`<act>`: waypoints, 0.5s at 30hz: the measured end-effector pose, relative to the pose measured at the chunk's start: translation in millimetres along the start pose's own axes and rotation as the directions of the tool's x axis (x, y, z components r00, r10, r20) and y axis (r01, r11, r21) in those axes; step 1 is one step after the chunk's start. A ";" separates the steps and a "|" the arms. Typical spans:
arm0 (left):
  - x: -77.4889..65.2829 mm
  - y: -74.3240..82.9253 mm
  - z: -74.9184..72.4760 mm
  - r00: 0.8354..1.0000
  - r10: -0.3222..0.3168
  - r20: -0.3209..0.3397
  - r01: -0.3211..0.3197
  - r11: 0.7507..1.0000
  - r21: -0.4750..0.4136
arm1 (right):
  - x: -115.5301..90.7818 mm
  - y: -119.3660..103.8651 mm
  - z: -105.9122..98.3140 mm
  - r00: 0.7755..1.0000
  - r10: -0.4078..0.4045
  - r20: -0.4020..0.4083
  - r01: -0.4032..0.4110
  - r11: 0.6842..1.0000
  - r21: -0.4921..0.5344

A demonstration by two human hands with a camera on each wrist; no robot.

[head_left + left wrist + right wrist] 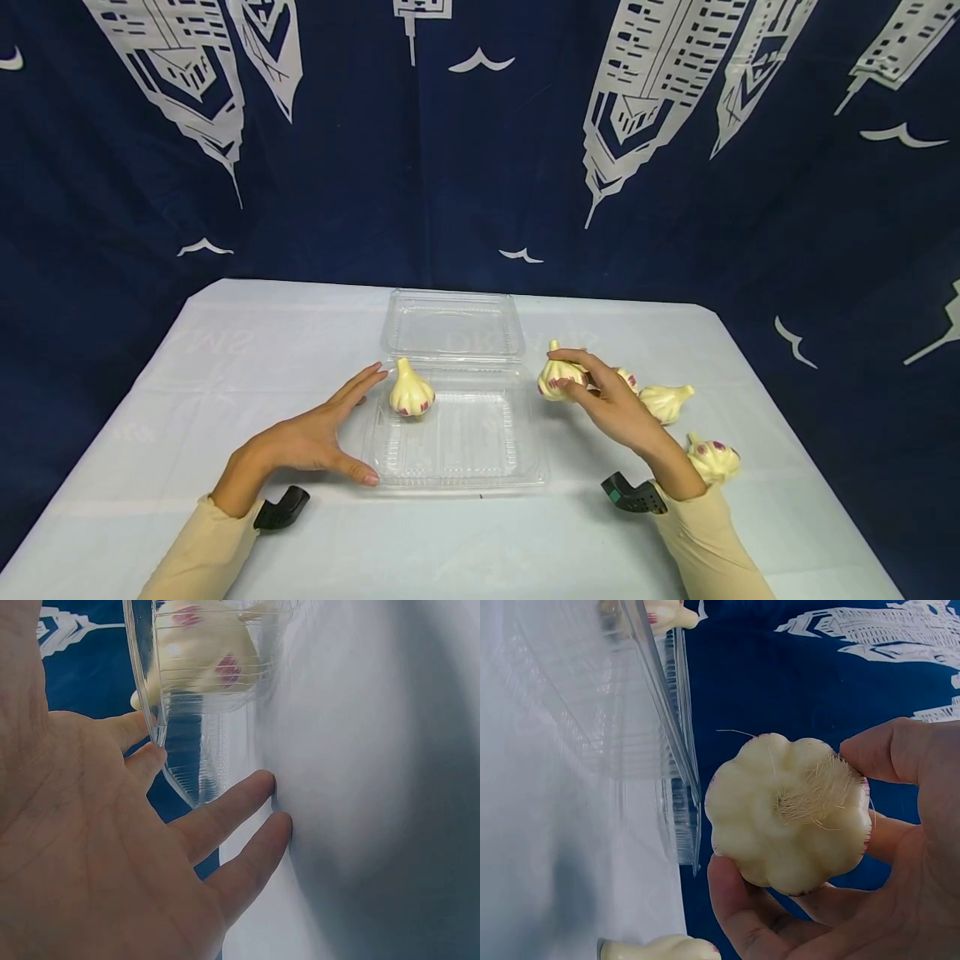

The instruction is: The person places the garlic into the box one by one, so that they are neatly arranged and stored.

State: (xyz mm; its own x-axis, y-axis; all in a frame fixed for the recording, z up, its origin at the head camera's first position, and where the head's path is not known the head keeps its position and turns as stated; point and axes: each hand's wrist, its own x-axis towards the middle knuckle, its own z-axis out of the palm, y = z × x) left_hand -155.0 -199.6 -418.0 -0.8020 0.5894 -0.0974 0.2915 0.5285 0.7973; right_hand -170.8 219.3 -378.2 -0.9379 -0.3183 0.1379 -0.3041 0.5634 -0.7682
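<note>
My right hand (pixel 611 400) holds a garlic bulb (pixel 558 382) above the table, just right of a clear plastic container. In the right wrist view the bulb's rooted base (pixel 784 814) faces the camera, with thumb and fingers around its sides. The container's base (pixel 457 482) lies open, its lid (pixel 453 298) folded back behind it. One garlic bulb (pixel 412 392) sits in the base's back left corner. My left hand (pixel 322 433) spreads along the base's left side, fingertips at the back corner and thumb at the front one. Its fingers look straight in the left wrist view.
To the right lie more garlic bulbs: one (pixel 626 379) partly behind my right hand, one (pixel 666 402) on its side, and one (pixel 712 458) beside my right forearm. A white cloth (pixel 337 550) covers the table. Behind it hangs a dark blue printed curtain (pixel 360 167).
</note>
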 end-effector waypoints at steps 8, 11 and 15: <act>1.4 -0.1 0.3 1.000 -0.005 0.001 0.005 1.000 0.013 | 2.7 -7.1 3.8 0.998 -0.044 0.038 0.043 0.999 0.030; 0.9 -0.2 0.0 1.000 0.001 0.000 -0.001 1.000 0.010 | 6.4 -10.6 5.4 0.996 -0.067 0.052 0.065 0.997 0.032; 0.7 -0.3 -0.2 1.000 0.004 -0.001 -0.004 1.000 0.002 | 12.7 -16.3 6.5 0.993 -0.103 0.057 0.103 0.995 0.012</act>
State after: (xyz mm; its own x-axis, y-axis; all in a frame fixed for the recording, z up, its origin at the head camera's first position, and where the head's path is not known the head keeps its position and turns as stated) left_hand -155.8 -199.4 -418.2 -0.8014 0.5908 -0.0933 0.2959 0.5272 0.7966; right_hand -176.6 201.2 -367.9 -0.8903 -0.4181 0.1805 -0.3970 0.5181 -0.7576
